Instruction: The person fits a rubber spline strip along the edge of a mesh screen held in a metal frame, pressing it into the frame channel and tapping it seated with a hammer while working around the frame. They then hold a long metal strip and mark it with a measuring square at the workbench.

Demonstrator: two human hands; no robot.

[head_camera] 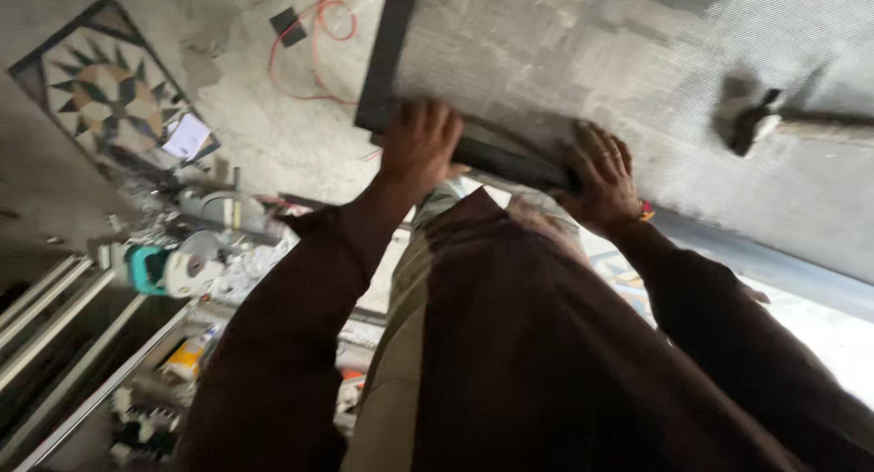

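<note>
pressing down at upper centre of the frame, a person's left hand (421,144) and right hand (601,176) both clasp the near edge of a dark-framed mesh screen (637,62), steadying it, a hammer (760,121) lying on the mesh at upper right.

A white paper sheet (187,137) lies on the floor at upper left, on the edge of a star-patterned tile; it is roughly square, tilted, and too blurred to tell whether anything is on it. Lower left, among scattered tools and metal rails, lies a small yellow and white bottle-like package (189,356) with an orange patch, on its side. Near the top, beside a loop of orange cable, a small dark flat rectangle (288,25) rests on the floor; whether it is a package or a label cannot be told. No screens or signs show.
</note>
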